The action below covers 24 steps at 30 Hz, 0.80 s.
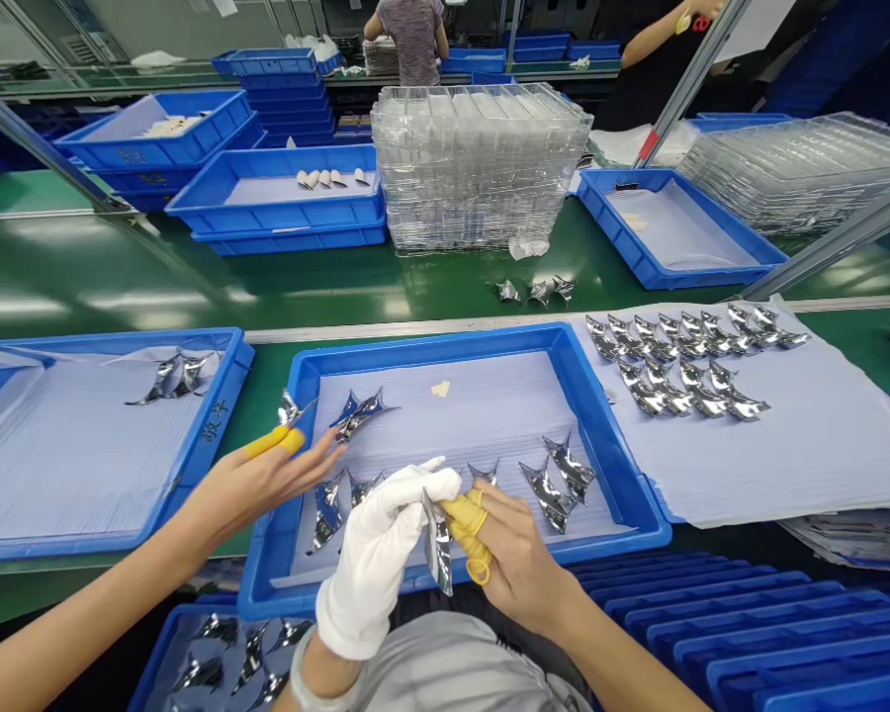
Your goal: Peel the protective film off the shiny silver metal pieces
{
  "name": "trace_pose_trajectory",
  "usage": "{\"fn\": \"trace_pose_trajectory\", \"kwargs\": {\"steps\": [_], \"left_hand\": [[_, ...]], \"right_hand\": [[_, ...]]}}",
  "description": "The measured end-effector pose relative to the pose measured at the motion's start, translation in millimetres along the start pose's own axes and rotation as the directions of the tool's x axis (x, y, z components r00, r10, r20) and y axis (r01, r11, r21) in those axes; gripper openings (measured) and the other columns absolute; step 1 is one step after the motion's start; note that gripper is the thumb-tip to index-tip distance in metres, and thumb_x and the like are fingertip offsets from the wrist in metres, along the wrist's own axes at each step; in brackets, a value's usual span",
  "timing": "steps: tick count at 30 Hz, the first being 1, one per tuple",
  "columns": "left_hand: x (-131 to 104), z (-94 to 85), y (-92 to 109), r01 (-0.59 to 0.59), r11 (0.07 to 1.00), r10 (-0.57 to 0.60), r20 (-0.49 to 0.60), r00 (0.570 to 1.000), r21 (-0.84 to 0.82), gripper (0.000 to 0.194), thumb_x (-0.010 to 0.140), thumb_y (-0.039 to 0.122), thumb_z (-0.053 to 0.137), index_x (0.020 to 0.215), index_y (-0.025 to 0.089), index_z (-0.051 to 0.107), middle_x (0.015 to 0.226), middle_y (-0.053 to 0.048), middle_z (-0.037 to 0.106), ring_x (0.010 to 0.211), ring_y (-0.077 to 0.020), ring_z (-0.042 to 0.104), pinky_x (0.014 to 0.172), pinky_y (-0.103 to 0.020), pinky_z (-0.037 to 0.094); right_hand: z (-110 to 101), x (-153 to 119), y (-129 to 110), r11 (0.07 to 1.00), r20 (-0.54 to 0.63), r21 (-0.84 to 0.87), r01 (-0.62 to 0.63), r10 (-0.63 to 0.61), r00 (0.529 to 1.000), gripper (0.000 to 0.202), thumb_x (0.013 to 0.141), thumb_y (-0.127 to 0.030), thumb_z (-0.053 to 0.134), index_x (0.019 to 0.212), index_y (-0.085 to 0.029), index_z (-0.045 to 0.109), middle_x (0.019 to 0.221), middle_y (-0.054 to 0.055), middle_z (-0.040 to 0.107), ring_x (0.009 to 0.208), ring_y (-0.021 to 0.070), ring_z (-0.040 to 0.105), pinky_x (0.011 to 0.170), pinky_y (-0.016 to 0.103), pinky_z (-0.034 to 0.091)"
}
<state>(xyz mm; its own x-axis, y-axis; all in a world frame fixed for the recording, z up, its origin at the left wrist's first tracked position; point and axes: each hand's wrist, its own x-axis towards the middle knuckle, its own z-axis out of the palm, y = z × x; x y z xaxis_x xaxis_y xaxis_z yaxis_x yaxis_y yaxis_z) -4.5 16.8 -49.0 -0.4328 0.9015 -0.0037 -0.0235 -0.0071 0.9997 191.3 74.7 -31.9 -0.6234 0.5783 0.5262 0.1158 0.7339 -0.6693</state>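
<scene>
A shiny chrome-like curved part (pixel 438 546) is gripped between both of my hands, low over the front of a blue tray (pixel 415 344). My left hand (pixel 386 539), in a white glove, pinches its upper end. From the other side my right hand (pixel 508 549), with yellow finger cots on some fingers, closes on the same part. Several similar parts (pixel 549 494) lie on the tray's white lining, along with a small cream-coloured scrap (pixel 440 389). A co-worker's hand (pixel 282 460), also with yellow finger cots, reaches in from the left with another shiny part (pixel 289 407) at its fingertips.
Rows of shiny parts (pixel 682 336) lie on white paper (pixel 831 435) at right. Another blue tray (pixel 241 366) stands at left, and one with more parts (pixel 252 653) sits below. Clear plastic trays (pixel 482 178) are stacked behind; blue trays (pixel 749 613) are stacked at lower right.
</scene>
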Motion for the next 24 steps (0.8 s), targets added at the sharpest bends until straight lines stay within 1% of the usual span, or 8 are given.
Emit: {"fn": "trace_pose_trajectory", "kwargs": {"steps": [1, 2, 4, 7, 9, 14, 19, 24], "left_hand": [[-12.1, 9.0, -3.6, 0.006, 0.999, -0.004, 0.059, 0.998, -0.037, 0.024, 0.088, 0.048, 0.073, 0.098, 0.029, 0.082, 0.107, -0.010, 0.080, 0.118, -0.0350, 0.070, 0.110, -0.055, 0.050], [-21.1, 16.2, -6.7, 0.023, 0.993, -0.013, 0.088, 0.996, -0.113, 0.022, 0.089, 0.044, 0.073, 0.101, 0.029, 0.082, 0.110, -0.009, 0.079, 0.119, -0.0344, 0.070, 0.111, -0.054, 0.050], [-28.7, 23.8, -10.6, 0.048, 0.977, -0.022, 0.124, 0.992, -0.207, 0.021, 0.091, 0.039, 0.072, 0.105, 0.027, 0.081, 0.114, -0.009, 0.079, 0.119, -0.0326, 0.069, 0.111, -0.052, 0.050], [-24.4, 22.8, -11.1, 0.060, 0.965, -0.029, 0.122, 0.992, -0.257, 0.023, 0.092, 0.039, 0.071, 0.108, 0.024, 0.079, 0.115, -0.010, 0.078, 0.118, -0.0305, 0.069, 0.109, -0.048, 0.052], [-20.3, 20.2, -9.7, 0.066, 0.959, -0.027, 0.144, 0.989, -0.274, 0.024, 0.092, 0.040, 0.071, 0.108, 0.024, 0.079, 0.115, -0.010, 0.078, 0.118, -0.0296, 0.070, 0.106, -0.045, 0.053], [-18.0, 20.8, -5.4, 0.060, 0.963, -0.008, 0.196, 0.980, -0.264, 0.022, 0.094, 0.038, 0.069, 0.108, 0.025, 0.080, 0.119, -0.010, 0.077, 0.119, -0.0282, 0.069, 0.105, -0.040, 0.052], [-16.6, 24.0, 0.4, 0.046, 0.969, 0.007, 0.211, 0.978, -0.243, 0.022, 0.096, 0.035, 0.066, 0.109, 0.024, 0.081, 0.115, -0.009, 0.078, 0.120, -0.0266, 0.068, 0.109, -0.039, 0.049], [-16.2, 27.3, -0.2, 0.058, 0.961, -0.004, 0.197, 0.980, -0.271, 0.024, 0.095, 0.039, 0.067, 0.108, 0.023, 0.081, 0.111, -0.010, 0.078, 0.112, -0.0270, 0.071, 0.104, -0.039, 0.052]], "right_hand": [[0.9, -0.3, 1.2, 1.000, -0.006, 0.004, 0.016, -0.016, 1.000, 0.029, 0.090, -0.003, 0.041, 0.096, -0.017, 0.066, 0.068, 0.003, 0.055, 0.061, 0.0203, 0.046, 0.054, 0.030, 0.038], [1.7, -0.2, 2.1, 1.000, -0.010, 0.012, 0.029, -0.029, 1.000, 0.028, 0.090, -0.004, 0.042, 0.096, -0.017, 0.066, 0.068, 0.003, 0.055, 0.061, 0.0203, 0.046, 0.053, 0.031, 0.037], [3.3, 0.6, 3.2, 0.998, -0.007, 0.038, 0.041, -0.041, 0.999, 0.027, 0.092, -0.005, 0.043, 0.095, -0.018, 0.067, 0.066, 0.002, 0.054, 0.058, 0.0199, 0.044, 0.052, 0.031, 0.035], [4.3, 3.4, 2.7, 0.994, -0.003, 0.108, 0.022, -0.021, 1.000, 0.026, 0.096, -0.007, 0.044, 0.098, -0.019, 0.067, 0.063, 0.000, 0.051, 0.057, 0.0194, 0.043, 0.052, 0.031, 0.035], [4.2, 5.6, 1.5, 0.987, -0.022, 0.162, -0.006, 0.009, 1.000, 0.027, 0.098, -0.010, 0.043, 0.102, -0.020, 0.067, 0.064, 0.000, 0.052, 0.058, 0.0196, 0.044, 0.053, 0.031, 0.037], [4.6, 7.7, -1.0, 0.977, -0.019, 0.203, -0.071, 0.076, 0.997, 0.029, 0.102, -0.011, 0.041, 0.099, -0.022, 0.066, 0.071, 0.002, 0.059, 0.061, 0.0202, 0.051, 0.056, 0.031, 0.044], [5.0, 7.1, 0.5, 0.993, -0.023, 0.118, -0.022, 0.025, 0.999, 0.033, 0.102, -0.011, 0.041, 0.119, -0.022, 0.066, 0.070, 0.002, 0.059, 0.061, 0.0212, 0.053, 0.059, 0.033, 0.049], [6.1, 8.8, 2.2, 0.995, -0.056, 0.094, 0.030, -0.025, 0.998, 0.036, 0.102, -0.011, 0.040, 0.125, -0.023, 0.066, 0.064, 0.000, 0.055, 0.055, 0.0206, 0.047, 0.053, 0.032, 0.045]]}}
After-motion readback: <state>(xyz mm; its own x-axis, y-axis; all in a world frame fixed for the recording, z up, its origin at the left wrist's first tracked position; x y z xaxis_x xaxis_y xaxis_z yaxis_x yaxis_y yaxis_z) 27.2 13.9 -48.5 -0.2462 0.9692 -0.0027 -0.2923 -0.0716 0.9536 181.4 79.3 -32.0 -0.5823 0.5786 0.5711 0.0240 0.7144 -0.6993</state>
